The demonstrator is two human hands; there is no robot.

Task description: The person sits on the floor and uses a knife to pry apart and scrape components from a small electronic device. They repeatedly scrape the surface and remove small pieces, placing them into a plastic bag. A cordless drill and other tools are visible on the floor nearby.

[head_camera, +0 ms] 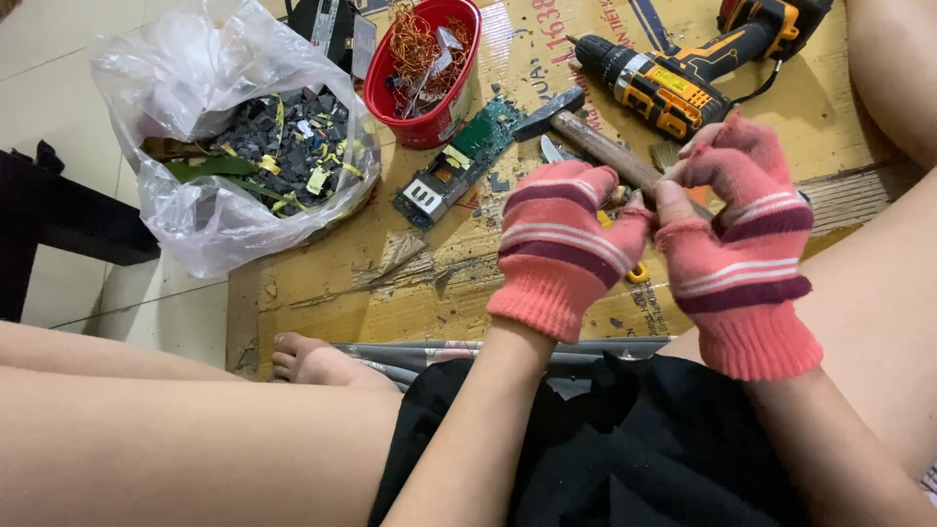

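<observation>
I saw my left hand [561, 249] and right hand [742, 254], both in pink striped knit gloves, meet near the middle of the scene. Their fingers [673, 200] were pressed together, pinching a small part I could not make out, just above the flattened brown cardboard sheet [439, 283] on the floor. I judged the tiny piece could slip from the woolly grip and vanish among the scraps. The wooden-handled steel hammer [586, 137] lay just behind, close enough to snag a glove. Printed red and blue lettering ran along the cardboard's far edge. Far left sat a clear plastic bag of dark chips [244, 146]; beside it, a red plastic bowl of copper wire [425, 68].
</observation>
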